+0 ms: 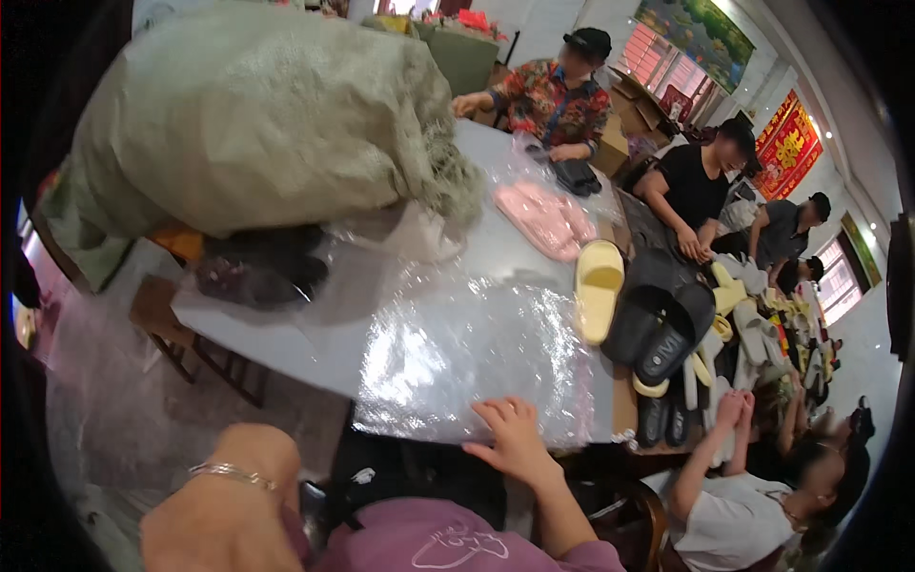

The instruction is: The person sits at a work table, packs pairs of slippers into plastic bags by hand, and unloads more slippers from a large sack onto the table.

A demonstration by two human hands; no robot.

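Observation:
Close to the camera at the lower left is my left hand [212, 522], with a silver bracelet [233, 474] on its wrist; its fingers cannot be made out and it is away from the table. My right hand [515, 437] rests with fingers spread on the near edge of a large clear plastic bag [448, 334]. The bag lies flat on the grey table [276, 329], shiny and creased. Beyond its right end are a pair of pink slippers [545, 219], a yellow slipper [599, 291] and black slippers [667, 319].
A big stuffed woven sack [257, 124] fills the table's far left, with dark bagged items [262, 267] beside it. Many slippers [753, 334] are heaped at the right. Several people work around the table, one in a floral shirt [556, 110]. A wooden stool [157, 310] stands at left.

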